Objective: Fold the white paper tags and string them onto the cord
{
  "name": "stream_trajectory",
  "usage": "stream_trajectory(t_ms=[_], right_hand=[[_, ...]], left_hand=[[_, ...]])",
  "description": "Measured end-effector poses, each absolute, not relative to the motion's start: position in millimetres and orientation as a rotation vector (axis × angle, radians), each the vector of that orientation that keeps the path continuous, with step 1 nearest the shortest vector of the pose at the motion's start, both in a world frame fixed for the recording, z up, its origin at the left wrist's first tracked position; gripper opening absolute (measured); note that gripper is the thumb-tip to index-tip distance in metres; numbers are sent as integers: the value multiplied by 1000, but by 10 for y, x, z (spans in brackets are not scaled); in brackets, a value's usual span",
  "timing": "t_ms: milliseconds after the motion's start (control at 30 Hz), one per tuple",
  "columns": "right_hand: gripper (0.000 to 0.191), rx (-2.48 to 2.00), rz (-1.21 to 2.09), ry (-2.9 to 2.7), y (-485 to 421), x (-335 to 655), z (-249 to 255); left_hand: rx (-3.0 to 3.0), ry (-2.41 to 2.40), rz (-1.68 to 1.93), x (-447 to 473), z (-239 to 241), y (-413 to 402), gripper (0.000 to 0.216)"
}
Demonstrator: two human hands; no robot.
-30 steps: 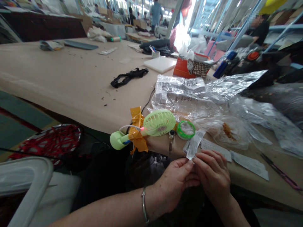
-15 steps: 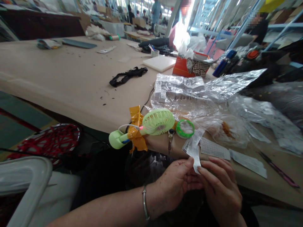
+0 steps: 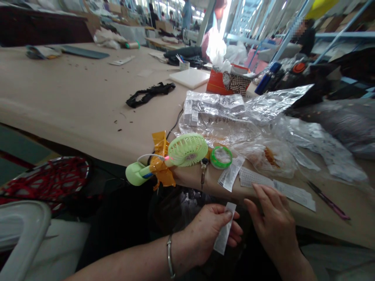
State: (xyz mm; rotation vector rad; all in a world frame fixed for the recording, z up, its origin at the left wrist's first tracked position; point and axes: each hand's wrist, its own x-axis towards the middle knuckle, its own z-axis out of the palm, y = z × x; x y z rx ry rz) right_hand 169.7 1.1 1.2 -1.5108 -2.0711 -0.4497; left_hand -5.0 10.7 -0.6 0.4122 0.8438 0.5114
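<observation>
My left hand [image 3: 209, 230] is closed in a pinch on a narrow white paper label strip [image 3: 224, 229], held just below the table's front edge. My right hand [image 3: 271, 222] is beside it with fingers spread and nothing in them, fingertips near the table edge below several white printed label strips [image 3: 231, 177]. A metal bracelet circles my left wrist. More printed paper slips [image 3: 290, 191] lie on the table by my right hand.
A light green handheld fan [image 3: 187, 150] taped with orange tape hangs at the beige table's [image 3: 76, 101] edge, next to a green tape roll [image 3: 221, 157]. Clear plastic bags [image 3: 222, 117], an orange tissue box [image 3: 219, 82], a black fabric strip [image 3: 146, 93] and a purple tool [image 3: 328, 201] lie around. People work in the background.
My left hand has drawn one label strip down away from the bundle. My right hand let go of it and opened, moving right toward the table edge.
</observation>
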Motion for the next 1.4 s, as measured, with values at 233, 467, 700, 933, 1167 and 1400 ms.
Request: stream_trajectory(t_ms=[233, 467, 700, 933, 1167, 1400], right_hand=[[22, -1627, -529, -2076, 98, 1757, -131], [16, -1298, -229, -1942, -50, 1757, -121], [17, -1033, 31, -2059, -326, 1300, -126], [16, -1026, 58, -2079, -370, 1258, -181], [19, -1038, 96, -2072, -399, 1309, -103], [56, -1696, -537, -1867, -191, 2175, -82]], left_hand=[[459, 896, 502, -89, -138, 72, 21], [348, 830, 456, -129, -7, 143, 24], [202, 696, 563, -128, 35, 146, 11], [195, 686, 555, -144, 37, 104, 21], [247, 708, 542, -156, 10, 91, 28], [329, 879, 430, -180, -79, 88, 26]])
